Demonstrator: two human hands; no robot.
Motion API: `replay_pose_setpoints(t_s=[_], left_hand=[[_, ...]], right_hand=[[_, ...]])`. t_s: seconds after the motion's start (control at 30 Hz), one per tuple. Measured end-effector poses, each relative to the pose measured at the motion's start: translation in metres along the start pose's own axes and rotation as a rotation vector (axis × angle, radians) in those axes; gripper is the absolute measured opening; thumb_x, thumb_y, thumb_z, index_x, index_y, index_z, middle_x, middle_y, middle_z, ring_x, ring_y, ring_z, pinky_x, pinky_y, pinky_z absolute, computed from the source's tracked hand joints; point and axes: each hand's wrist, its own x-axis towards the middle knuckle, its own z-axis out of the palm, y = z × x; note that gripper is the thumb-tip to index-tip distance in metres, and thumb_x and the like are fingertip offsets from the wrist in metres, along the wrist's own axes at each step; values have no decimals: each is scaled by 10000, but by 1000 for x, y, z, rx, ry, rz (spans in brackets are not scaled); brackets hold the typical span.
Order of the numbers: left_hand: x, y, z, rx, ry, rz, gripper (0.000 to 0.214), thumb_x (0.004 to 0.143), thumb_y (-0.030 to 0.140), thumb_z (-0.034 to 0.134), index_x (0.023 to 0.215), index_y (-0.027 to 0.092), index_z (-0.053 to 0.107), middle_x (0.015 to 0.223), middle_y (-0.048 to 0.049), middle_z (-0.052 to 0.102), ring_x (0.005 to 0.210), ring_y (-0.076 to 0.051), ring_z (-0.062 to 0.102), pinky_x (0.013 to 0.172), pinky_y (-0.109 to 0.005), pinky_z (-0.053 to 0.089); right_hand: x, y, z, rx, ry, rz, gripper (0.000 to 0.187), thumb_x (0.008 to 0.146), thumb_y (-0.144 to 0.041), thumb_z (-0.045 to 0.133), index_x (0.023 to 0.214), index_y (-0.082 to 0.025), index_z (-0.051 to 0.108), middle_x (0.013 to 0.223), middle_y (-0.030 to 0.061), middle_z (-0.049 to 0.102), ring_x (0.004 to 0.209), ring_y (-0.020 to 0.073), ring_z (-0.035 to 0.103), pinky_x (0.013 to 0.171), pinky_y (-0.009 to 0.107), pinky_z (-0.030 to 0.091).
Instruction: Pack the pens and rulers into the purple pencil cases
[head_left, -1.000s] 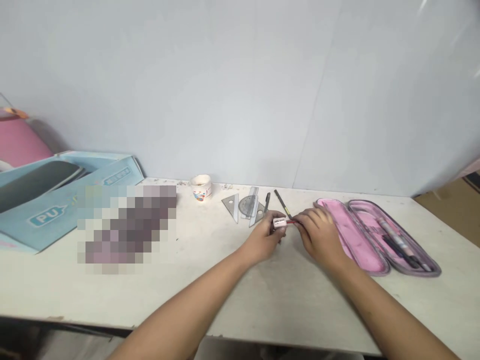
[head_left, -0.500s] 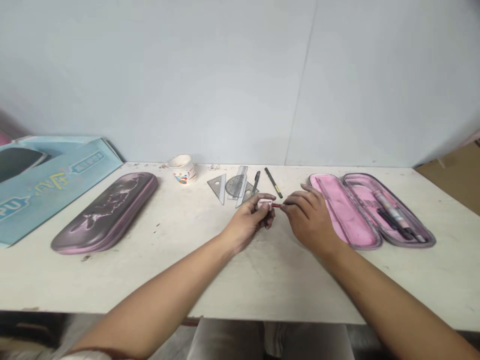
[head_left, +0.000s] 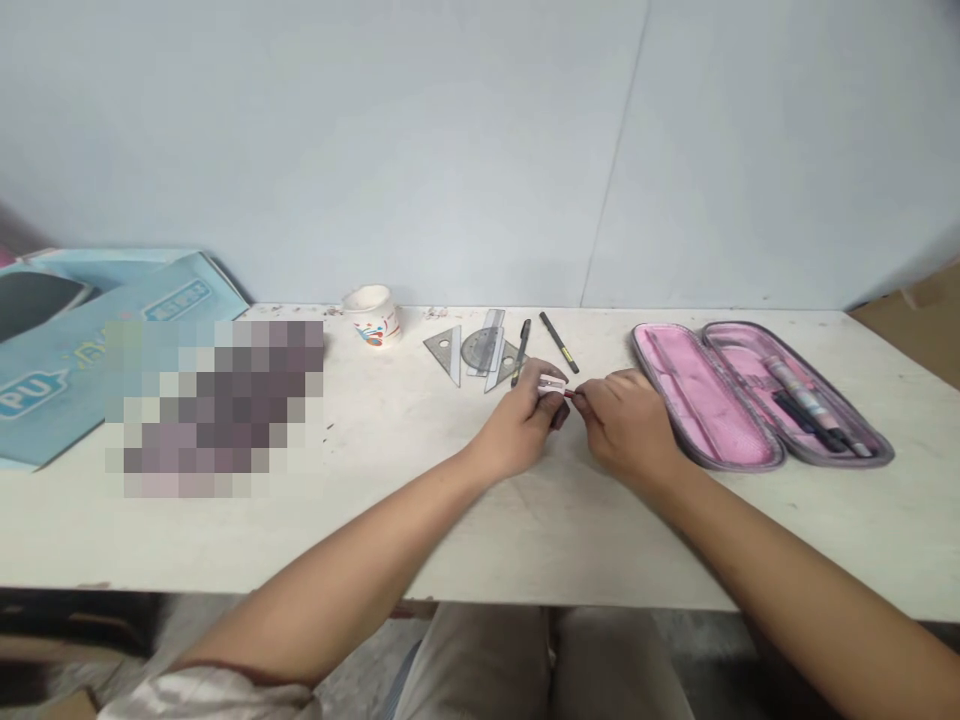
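Observation:
A small white pencil sharpener (head_left: 553, 384) is pinched between the fingers and thumb of my left hand (head_left: 526, 408). My right hand (head_left: 621, 415) grips a red pencil (head_left: 571, 394), most of it hidden by the fingers, and its end meets the right side of the sharpener. Just beyond the hands lie clear set squares (head_left: 450, 352) and a protractor (head_left: 480, 349), overlapping a ruler. One dark pen (head_left: 523, 345) rests by them, and another black pen (head_left: 559, 342) is farther right.
An open pink pencil case (head_left: 705, 400) with several pens inside lies right of my hands. A paper cup (head_left: 373, 315) stands near the wall. Leftward are a pixelated dark purple shape (head_left: 225, 410) and a blue printed package (head_left: 45, 400). A brown cardboard box (head_left: 922, 320) is at the far right.
My right hand's fingers have curled in closer to the sharpener, and less of the pencil shows. The whole view has shifted slightly. The left pencil case now appears pixelated.

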Motion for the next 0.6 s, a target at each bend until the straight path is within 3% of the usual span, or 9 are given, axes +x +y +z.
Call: replay_pose_setpoints(t_s=[0.13,0.27,0.4,0.5,0.6], left_hand=[[-1,1,-3,95,-58,60,81,885,214,335,959,201,367,609,63,415,548,-78,383,600,-233,339],[-4,6,-4,210,-91,97,140,861,161,326,985,203,376,615,60,436,568,-86,406,626,-243,349],[-9,11,1,305,-141,127,189,835,125,339,999,202,393,621,59,468,577,-88,427,612,-232,345],[-9,12,4,314,-130,120,184,846,152,348,1011,201,412,641,51,491,594,-91,454,617,-231,354],[-6,9,5,300,-37,89,180,836,181,403,1005,200,463,659,38,503,620,-99,470,625,-233,364]], right_hand=[[1,-3,-7,309,-164,206,340,901,-343,292,651,-191,466,592,22,498,589,149,438,588,279,278],[0,4,-7,884,-327,450,375,860,-465,370,605,-194,408,564,-23,404,556,112,391,543,248,269],[-3,15,-8,1407,-572,617,397,778,-501,505,567,-195,365,514,-78,259,445,61,232,491,239,254],[-4,17,-11,1345,-584,600,390,801,-507,471,583,-189,409,499,-76,280,435,63,246,484,242,261],[-4,14,-14,857,-406,455,368,868,-460,372,667,-177,497,577,-15,456,540,109,416,529,253,301]])
